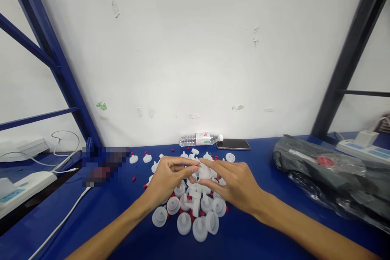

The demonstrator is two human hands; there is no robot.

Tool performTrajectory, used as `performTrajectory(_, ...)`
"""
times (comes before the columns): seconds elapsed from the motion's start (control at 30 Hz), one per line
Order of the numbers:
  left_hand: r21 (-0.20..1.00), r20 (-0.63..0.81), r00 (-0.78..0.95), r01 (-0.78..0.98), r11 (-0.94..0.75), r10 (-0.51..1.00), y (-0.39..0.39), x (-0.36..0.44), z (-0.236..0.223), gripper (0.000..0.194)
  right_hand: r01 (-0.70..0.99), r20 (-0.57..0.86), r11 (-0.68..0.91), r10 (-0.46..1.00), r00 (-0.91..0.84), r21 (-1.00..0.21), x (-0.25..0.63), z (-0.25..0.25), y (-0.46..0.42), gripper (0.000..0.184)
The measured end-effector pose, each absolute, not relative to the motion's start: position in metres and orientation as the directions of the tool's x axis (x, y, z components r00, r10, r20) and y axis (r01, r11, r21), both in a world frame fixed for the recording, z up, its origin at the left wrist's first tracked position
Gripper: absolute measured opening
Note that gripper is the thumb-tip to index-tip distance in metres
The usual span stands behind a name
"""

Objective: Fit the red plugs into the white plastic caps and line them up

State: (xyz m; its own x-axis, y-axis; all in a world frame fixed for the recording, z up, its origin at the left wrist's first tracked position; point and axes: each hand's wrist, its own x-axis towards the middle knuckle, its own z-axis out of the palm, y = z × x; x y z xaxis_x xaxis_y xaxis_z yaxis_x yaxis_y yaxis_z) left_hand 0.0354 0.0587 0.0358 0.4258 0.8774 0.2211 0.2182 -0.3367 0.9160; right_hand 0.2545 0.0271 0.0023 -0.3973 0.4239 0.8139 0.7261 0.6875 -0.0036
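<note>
My right hand [231, 176] grips a translucent white nozzle cap [204, 172] between thumb and fingers. From the left, my left hand [174, 174] meets it with thumb and forefinger pinched at the cap's tip; whatever is between those fingers is too small or hidden to name. Beneath both hands a heap of white nozzle caps [184, 223] spreads over the blue table [250, 235], some upright and some tipped on their sides. Small red tips [133, 179] lie among and around them. Two caps with red tips fitted [147, 157] stand apart at the left.
A clear water bottle [201, 139] lies against the wall beside a dark phone [234, 144]. Grey plastic-wrapped goods [329, 174] fill the right side. At the left are a power strip [27, 191], a white cable [65, 219] and a blurred-out item [106, 166].
</note>
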Motion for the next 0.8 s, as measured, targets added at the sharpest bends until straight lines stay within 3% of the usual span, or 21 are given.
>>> performTrajectory(0.23, 0.814, 0.357, 0.267, 0.381, -0.439, 0.895, 0.069, 0.022, 0.047, 0.042, 0.746, 0.782, 0.653, 0.531, -0.326, -0.132, 0.252, 0.007, 0.018, 0.062)
performTrajectory(0.4, 0.619, 0.471, 0.063, 0.688, -0.38, 0.88, 0.111, -0.023, 0.064, 0.034, 0.725, 0.754, 0.646, 0.593, -0.283, -0.236, 0.251, 0.01, 0.015, 0.046)
performTrajectory(0.6, 0.397, 0.392, 0.082, 0.883, -0.249, 0.916, 0.145, -0.048, 0.048, 0.027, 0.732, 0.722, 0.638, 0.62, -0.306, -0.238, 0.249, 0.008, 0.015, 0.039)
performTrajectory(0.8, 0.276, 0.318, 0.073, 0.947, -0.166, 0.945, 0.149, -0.046, 0.036, 0.03, 0.72, 0.712, 0.658, 0.613, -0.343, -0.221, 0.248, 0.009, 0.012, 0.037)
